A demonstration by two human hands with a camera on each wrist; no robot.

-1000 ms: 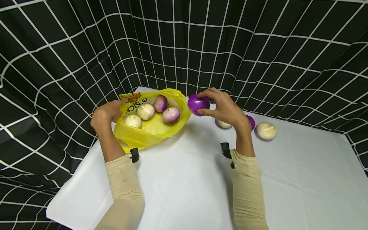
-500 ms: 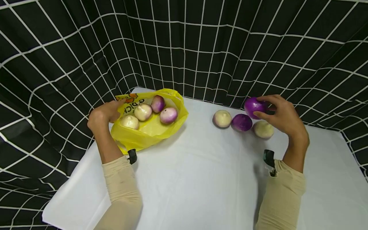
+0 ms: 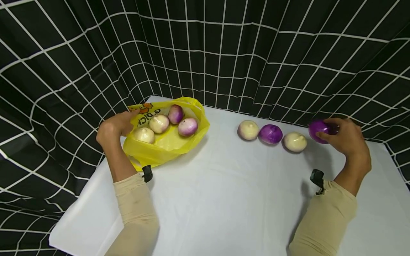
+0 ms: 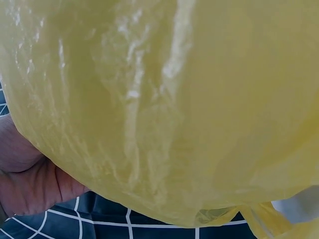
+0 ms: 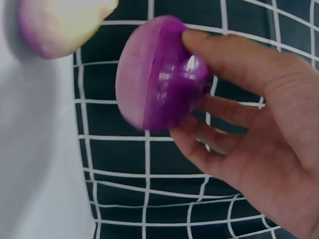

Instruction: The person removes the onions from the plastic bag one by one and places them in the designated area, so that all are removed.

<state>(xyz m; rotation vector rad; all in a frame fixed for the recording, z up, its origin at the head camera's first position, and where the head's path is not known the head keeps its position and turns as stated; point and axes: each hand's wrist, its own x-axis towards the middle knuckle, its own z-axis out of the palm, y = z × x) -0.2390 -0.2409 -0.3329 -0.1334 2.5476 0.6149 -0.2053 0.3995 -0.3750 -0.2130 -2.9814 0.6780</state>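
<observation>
My right hand point(image 3: 349, 140) holds a shiny purple onion point(image 3: 317, 129) between thumb and fingers, at the right end of a row on the white table. In the right wrist view that onion point(image 5: 159, 74) shows a pale pink half and a glossy purple half. My left hand point(image 3: 113, 128) grips the left rim of a yellow plastic bag point(image 3: 160, 153), its fingertips partly hidden. Inside the bag lie several cream and purple onions point(image 3: 159, 123). The bag point(image 4: 164, 109) covers most of the left wrist view, with part of the left hand point(image 4: 30, 184) behind it.
Along the back of the table point(image 3: 224, 199) stand a cream onion point(image 3: 248, 130), a purple onion point(image 3: 270, 134) and another cream onion point(image 3: 295, 142). A black cloth with a white grid point(image 3: 224, 46) hangs behind and at the sides.
My right hand has carried the purple onion from beside the bag, past the row, to its right end. The left hand stays on the bag.
</observation>
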